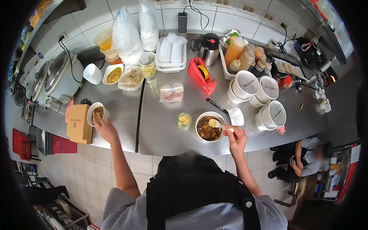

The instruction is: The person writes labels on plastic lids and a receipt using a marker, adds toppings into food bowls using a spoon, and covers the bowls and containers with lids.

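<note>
My left hand (102,126) is at the white cup (106,114) at the left, its fingertips reaching into the brown contents; whether they pinch anything is hidden. Between the fingers of my right hand (237,138) is a white spoon (220,125). Something pale yellow sits on its tip, over a white bowl (198,135) of dark brown food in sauce. A small glass jar (184,121) with yellowish contents stands left of that bowl. Beside the cup is a brown cardboard box (78,122).
Lidded white tubs (246,83), a black marker (216,105) and a paper label (236,116) lie right of centre. Behind are a red tape dispenser (201,78), sauce bottles (234,50) and a wrapped pack (171,92). Another person (303,159) sits at the right.
</note>
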`<action>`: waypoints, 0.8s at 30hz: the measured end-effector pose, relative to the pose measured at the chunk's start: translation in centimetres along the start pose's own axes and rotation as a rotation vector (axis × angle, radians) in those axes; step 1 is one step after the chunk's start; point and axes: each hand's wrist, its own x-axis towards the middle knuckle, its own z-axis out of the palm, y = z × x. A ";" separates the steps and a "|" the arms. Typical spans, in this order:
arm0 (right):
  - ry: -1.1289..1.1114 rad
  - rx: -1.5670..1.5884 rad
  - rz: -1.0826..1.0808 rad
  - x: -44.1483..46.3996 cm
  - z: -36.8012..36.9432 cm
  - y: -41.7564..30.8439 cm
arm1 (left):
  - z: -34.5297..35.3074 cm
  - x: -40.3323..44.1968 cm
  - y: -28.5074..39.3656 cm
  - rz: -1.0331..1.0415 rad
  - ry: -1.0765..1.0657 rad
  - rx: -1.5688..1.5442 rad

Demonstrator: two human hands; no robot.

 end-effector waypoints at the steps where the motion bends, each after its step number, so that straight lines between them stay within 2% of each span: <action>1: -0.003 0.010 -0.005 -0.1 0.1 0.0 | 0.5 0.4 -1.6 -0.002 0.003 0.002; 4: 0.017 0.051 -0.011 -0.2 0.3 0.0 | 1.3 0.7 -4.4 -0.014 -0.178 0.006; 7: 0.022 0.031 0.000 -0.2 0.1 -0.5 | 1.9 0.9 -5.5 0.034 -0.251 0.017; 10: 0.090 0.174 0.092 -0.2 0.1 0.8 | 2.1 1.0 -5.5 0.034 -0.203 -0.011; 19: 0.054 0.018 -0.006 -1.0 -0.1 0.4 | 3.5 1.0 -6.0 0.077 -0.308 -0.084; 24: 0.140 0.158 0.074 -0.9 -0.4 2.2 | 1.5 -0.8 -3.5 0.116 -0.355 -0.190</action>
